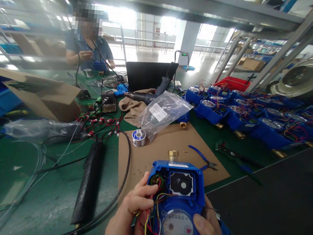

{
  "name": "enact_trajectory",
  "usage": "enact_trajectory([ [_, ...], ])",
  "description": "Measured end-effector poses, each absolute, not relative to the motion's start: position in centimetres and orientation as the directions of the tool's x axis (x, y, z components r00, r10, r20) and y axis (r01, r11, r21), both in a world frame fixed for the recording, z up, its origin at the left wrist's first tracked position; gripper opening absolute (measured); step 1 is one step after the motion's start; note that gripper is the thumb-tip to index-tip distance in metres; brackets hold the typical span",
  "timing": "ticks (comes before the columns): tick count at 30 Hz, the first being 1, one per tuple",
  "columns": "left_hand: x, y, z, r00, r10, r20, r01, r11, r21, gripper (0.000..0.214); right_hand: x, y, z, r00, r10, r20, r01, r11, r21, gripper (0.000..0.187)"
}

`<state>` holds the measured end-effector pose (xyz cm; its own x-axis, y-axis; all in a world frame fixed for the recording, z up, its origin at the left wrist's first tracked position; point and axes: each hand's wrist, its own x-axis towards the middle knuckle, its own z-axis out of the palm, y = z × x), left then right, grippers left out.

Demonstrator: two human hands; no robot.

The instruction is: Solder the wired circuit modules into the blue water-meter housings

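A blue water meter (198,202) with a round dial, a brass threaded end and an uncovered upper compartment is held between both hands at the bottom of the view. My left hand (127,214) grips its left side, fingertips at the compartment's edge beside a small round green part and loose red, yellow and black wires (149,224). Around the right side closes my right hand (212,230), the thumb lying beside the dial. Just beyond the meter are blue-handled cutters (203,159) and a spool of solder wire (138,137) on a cardboard sheet (152,157).
Rows of blue meters (236,116) fill the bench's right side. A heat gun (147,96), a clear plastic bag (165,112) and a cardboard box (45,95) lie further back. A black-wrapped handle with cable (87,184) is at left. Across the bench sits another person (88,50).
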<state>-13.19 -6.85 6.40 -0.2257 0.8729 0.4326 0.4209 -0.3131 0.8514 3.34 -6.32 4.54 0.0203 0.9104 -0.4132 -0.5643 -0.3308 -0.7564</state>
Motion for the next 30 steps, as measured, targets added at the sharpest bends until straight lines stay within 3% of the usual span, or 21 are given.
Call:
enact_trajectory([
  [5, -13.1, -7.6, 6.8, -0.149, 0.848, 0.508, 0.589, -0.336, 0.735, 0.011, 3.2, -6.1, 4.8, 0.041, 0.931, -0.362, -0.555, -0.28, -0.783, 0.062],
  [11, -12.7, -8.1, 8.4, 0.054, 0.826, 0.56, 0.883, -0.301, 0.359, 0.028, 3.0, -5.3, 5.5, 0.026, 0.982, -0.187, -0.383, -0.163, -0.909, 0.05],
  [14, -12.7, -7.8, 8.6, 0.092, 0.824, 0.559, 0.921, -0.284, 0.267, 0.028, 2.9, -5.3, 5.1, 0.031, 0.981, -0.19, -0.364, -0.166, -0.916, 0.047],
  [17, -12.5, -7.7, 8.2, 0.084, 0.806, 0.586, 0.902, -0.311, 0.299, 0.022, 2.9, -5.3, 4.7, 0.034, 0.965, -0.261, -0.385, -0.229, -0.894, 0.055],
  [24, -11.2, -8.0, 7.2, -0.058, 0.808, 0.586, 0.727, -0.369, 0.58, 0.023, 2.9, -5.6, 4.8, -0.017, 0.948, -0.317, -0.448, -0.291, -0.845, 0.05],
  [30, -11.4, -7.9, 6.7, -0.063, 0.806, 0.588, 0.679, -0.397, 0.617, 0.025, 2.9, -5.6, 5.0, 0.022, 0.912, -0.41, -0.466, -0.354, -0.811, 0.061],
])
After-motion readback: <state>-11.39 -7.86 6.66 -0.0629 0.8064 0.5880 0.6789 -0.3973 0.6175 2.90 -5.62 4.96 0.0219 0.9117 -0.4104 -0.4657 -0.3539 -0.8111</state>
